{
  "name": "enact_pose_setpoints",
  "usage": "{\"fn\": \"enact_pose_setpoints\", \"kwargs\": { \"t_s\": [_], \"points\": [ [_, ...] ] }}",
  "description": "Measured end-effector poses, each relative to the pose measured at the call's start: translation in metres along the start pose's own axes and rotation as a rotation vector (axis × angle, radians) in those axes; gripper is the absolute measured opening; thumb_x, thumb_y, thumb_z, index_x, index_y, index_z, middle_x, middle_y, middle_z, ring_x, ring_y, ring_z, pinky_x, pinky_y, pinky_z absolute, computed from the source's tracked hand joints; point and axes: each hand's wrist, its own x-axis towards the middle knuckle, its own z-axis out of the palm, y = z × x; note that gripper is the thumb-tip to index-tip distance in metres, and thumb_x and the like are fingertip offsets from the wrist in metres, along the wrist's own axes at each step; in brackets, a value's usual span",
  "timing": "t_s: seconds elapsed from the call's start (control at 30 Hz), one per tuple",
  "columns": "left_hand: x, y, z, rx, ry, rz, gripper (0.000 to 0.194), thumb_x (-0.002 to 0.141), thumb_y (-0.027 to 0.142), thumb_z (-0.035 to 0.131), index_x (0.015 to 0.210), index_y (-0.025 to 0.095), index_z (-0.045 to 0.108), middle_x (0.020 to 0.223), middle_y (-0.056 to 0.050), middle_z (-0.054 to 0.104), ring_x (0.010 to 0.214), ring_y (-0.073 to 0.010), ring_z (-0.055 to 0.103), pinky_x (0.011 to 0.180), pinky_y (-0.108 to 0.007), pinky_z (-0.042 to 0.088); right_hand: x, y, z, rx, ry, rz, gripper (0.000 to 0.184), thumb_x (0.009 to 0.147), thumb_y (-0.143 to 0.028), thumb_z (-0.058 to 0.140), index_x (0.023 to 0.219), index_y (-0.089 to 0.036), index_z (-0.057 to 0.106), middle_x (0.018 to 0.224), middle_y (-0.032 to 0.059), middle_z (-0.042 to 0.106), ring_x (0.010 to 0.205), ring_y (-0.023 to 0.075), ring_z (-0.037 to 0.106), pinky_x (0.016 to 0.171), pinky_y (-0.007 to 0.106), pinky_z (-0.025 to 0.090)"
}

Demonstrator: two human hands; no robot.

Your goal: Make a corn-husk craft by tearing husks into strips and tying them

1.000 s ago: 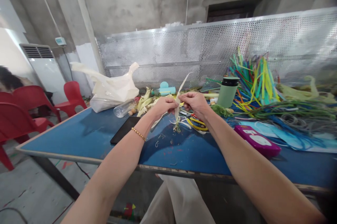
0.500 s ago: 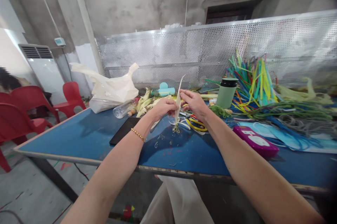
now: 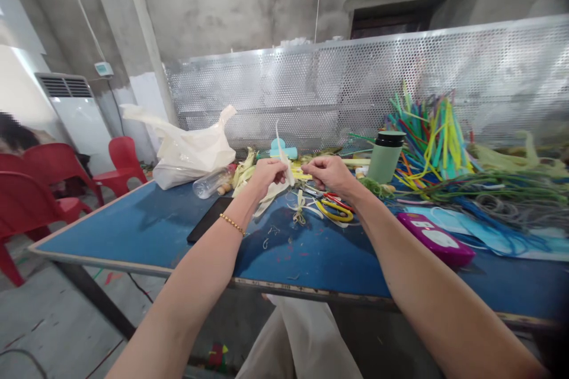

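My left hand (image 3: 265,177) is closed in a pinch on a pale corn husk strip (image 3: 283,157), whose thin tip points upward. To its right my right hand (image 3: 331,175) is also closed, thumb and fingertips pressed together; whatever they hold is too small to make out. Below the hands, a small knotted husk piece (image 3: 299,213) lies on the blue table (image 3: 146,236). Scissors with yellow handles (image 3: 333,212) rest beneath my right hand, beside a red-handled tool (image 3: 340,200). More corn husks (image 3: 243,170) lie behind my left hand.
A white plastic bag (image 3: 195,153), a clear bottle (image 3: 207,185) and a black tablet-like slab (image 3: 208,222) sit to the left. A green cup (image 3: 386,156), colourful pipe cleaners (image 3: 438,136), cords (image 3: 480,186) and a magenta device (image 3: 438,239) occupy the right. Red chairs (image 3: 62,165) stand left.
My hands have moved apart; the left went slightly left with the husk strip. My right hand has let go of the strip and its fingers have closed together.
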Motion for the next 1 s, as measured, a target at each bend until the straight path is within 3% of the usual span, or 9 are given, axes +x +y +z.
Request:
{"fn": "enact_pose_setpoints", "kwargs": {
  "t_s": [0.1,0.23,0.37,0.43,0.57,0.67,0.73,0.83,1.0],
  "points": [
    [0.006,-0.001,-0.009,-0.056,0.185,-0.032,0.011,0.065,0.014,0.059,0.055,0.013,0.056,0.051,-0.001,0.057,0.043,-0.0083,0.049,0.047,-0.022,0.034,0.003,0.001,-0.010,-0.201,0.071,-0.018,0.042,0.080,-0.051,0.066,0.057,-0.019,0.054,0.043,-0.0032,0.047,0.039,0.0095,0.041,0.043,0.025,0.030],
    [0.011,-0.001,-0.015,-0.080,0.370,-0.057,0.012,0.063,0.012,0.055,0.052,0.015,0.052,0.046,0.002,0.051,0.040,-0.0082,0.046,0.044,-0.022,0.030,0.006,0.008,-0.026,-0.818,0.118,0.055,0.037,0.082,-0.028,0.064,0.048,-0.017,0.054,0.051,0.0040,0.055,0.056,0.0165,0.055,0.056,0.028,0.036],
    [0.008,-0.001,-0.011,-0.020,0.337,-0.059,0.013,0.064,0.013,0.057,0.051,0.015,0.053,0.045,0.002,0.050,0.040,-0.0077,0.044,0.044,-0.022,0.029,-0.001,0.013,-0.027,-1.191,0.003,0.203,0.012,0.080,-0.019,0.064,0.076,-0.012,0.073,0.084,0.0171,0.072,0.080,0.0275,0.067,0.065,0.032,0.041],
    [0.006,-0.002,-0.006,0.028,0.269,-0.053,0.014,0.065,0.013,0.058,0.051,0.014,0.055,0.046,0.001,0.052,0.042,-0.0078,0.045,0.045,-0.022,0.029,-0.004,0.008,-0.019,-1.191,0.018,0.131,0.015,0.081,-0.021,0.065,0.088,-0.013,0.075,0.097,0.0188,0.073,0.087,0.0283,0.067,0.069,0.033,0.042],
    [-0.001,-0.001,0.004,0.112,0.131,-0.002,0.018,0.068,0.013,0.057,0.051,0.013,0.056,0.046,0.001,0.051,0.041,-0.0074,0.046,0.044,-0.022,0.028,-0.007,-0.010,0.002,-0.806,0.007,-0.138,0.020,0.087,-0.025,0.057,0.079,-0.017,0.074,0.076,0.0064,0.072,0.071,0.0190,0.064,0.067,0.029,0.042],
    [-0.006,0.001,0.009,0.157,0.085,0.004,0.021,0.072,0.014,0.057,0.051,0.013,0.056,0.045,0.001,0.051,0.039,-0.0067,0.045,0.043,-0.021,0.027,-0.006,-0.015,0.010,-0.644,0.140,-0.290,0.015,0.084,-0.019,0.057,0.083,-0.016,0.072,0.080,0.0053,0.071,0.072,0.0174,0.062,0.069,0.028,0.042],
    [-0.007,0.002,0.011,0.191,0.089,-0.004,0.023,0.073,0.013,0.056,0.051,0.013,0.055,0.044,0.002,0.050,0.038,-0.0061,0.044,0.043,-0.021,0.026,-0.007,-0.011,0.011,-0.609,0.143,-0.387,0.018,0.079,-0.012,0.059,0.092,-0.016,0.071,0.088,0.0059,0.070,0.075,0.0170,0.060,0.070,0.027,0.042],
    [-0.008,0.003,0.011,0.216,0.101,-0.015,0.023,0.073,0.009,0.054,0.051,0.013,0.055,0.044,0.002,0.050,0.039,-0.0061,0.045,0.044,-0.021,0.027,-0.009,-0.005,0.012,-0.625,0.040,-0.499,0.031,0.075,-0.005,0.060,0.103,-0.017,0.069,0.095,0.0062,0.064,0.075,0.0154,0.057,0.068,0.026,0.041],
    [-0.007,0.002,0.010,0.188,0.104,-0.031,0.023,0.072,0.007,0.056,0.050,0.013,0.053,0.044,0.003,0.048,0.039,-0.0060,0.045,0.044,-0.021,0.029,-0.012,-0.001,0.018,-0.729,-0.016,-0.611,0.010,0.086,-0.015,0.062,0.089,-0.020,0.070,0.091,0.0045,0.058,0.075,0.0149,0.054,0.066,0.025,0.037]
  ]
}}
